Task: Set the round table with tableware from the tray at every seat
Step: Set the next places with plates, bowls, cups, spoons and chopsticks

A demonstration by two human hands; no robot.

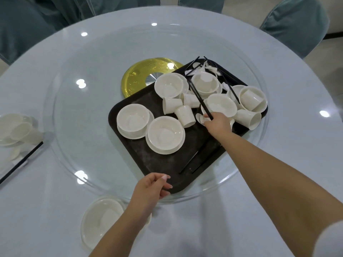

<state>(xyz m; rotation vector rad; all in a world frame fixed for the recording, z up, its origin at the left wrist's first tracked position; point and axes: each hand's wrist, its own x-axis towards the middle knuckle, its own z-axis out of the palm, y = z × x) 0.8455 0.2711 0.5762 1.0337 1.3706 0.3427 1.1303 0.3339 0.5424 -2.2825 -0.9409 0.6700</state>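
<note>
A dark tray (163,169) sits on the glass turntable (83,117), loaded with white bowls on plates (164,135), several white cups (185,115), spoons and black chopsticks. My right hand (217,125) reaches over the tray and grips a pair of black chopsticks (199,100) together with a white spoon (200,118). My left hand (152,188) hovers at the tray's near corner, fingers loosely curled, holding nothing. A white bowl on a plate (101,217) stands at the near seat, partly hidden by my left forearm.
At the left edge, another seat has a plate with bowl and cup (16,129), a spoon and black chopsticks (20,162). A gold disc (137,76) marks the turntable's centre. Chairs in teal covers (295,23) ring the far side.
</note>
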